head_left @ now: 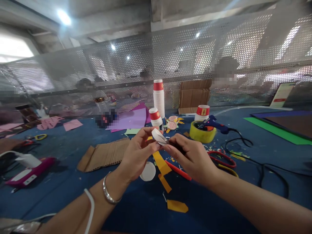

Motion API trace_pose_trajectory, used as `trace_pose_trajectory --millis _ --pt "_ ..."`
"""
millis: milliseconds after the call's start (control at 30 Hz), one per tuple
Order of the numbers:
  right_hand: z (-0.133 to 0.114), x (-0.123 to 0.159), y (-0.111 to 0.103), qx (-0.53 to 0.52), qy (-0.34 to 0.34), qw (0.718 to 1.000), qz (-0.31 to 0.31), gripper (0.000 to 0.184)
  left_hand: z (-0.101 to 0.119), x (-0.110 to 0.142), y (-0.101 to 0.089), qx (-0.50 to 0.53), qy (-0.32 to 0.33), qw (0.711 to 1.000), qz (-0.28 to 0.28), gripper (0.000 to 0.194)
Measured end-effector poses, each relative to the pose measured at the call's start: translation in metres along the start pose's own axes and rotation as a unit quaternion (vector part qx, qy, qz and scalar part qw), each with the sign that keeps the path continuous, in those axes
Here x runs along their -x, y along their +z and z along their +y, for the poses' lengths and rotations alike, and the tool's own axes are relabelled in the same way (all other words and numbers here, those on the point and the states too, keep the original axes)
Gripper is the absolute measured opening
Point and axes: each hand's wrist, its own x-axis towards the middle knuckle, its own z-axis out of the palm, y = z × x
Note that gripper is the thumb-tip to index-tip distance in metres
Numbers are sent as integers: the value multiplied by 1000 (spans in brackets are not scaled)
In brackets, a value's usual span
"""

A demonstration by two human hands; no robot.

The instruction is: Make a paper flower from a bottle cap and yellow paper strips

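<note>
My left hand [136,152], with a silver bangle on its wrist, pinches a small round white paper piece with a low rim [159,136], like the base of a paper cup. My right hand [192,156] is closed at the piece's right side. In its fingers is a dark tool with a grey metal tip [167,140], mostly hidden, its kind unclear; the tip meets the white piece. Below my left hand a white disc [147,171] lies on the blue table. Orange paper strips [162,164] and a red stick-like thing [179,170] lie beneath my hands.
Stacked paper cups [159,97] stand behind my hands. To the right, a glue gun [214,124] rests on a yellow tape roll [201,136], its cord trailing right. Red-and-yellow scissors [223,158] lie by my right forearm. Corrugated cardboard [104,155] and a magenta power strip [30,172] lie left.
</note>
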Motion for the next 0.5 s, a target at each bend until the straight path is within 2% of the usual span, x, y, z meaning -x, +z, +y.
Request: trace_pose_trajectory --millis 367,500 --pt "0 2 1 27 -48 998 29 37 -3 1 0 -14 2 1000 5 44" --pt "0 2 2 33 -48 998 26 36 1 2 2 -7 -20 1000 8 46"
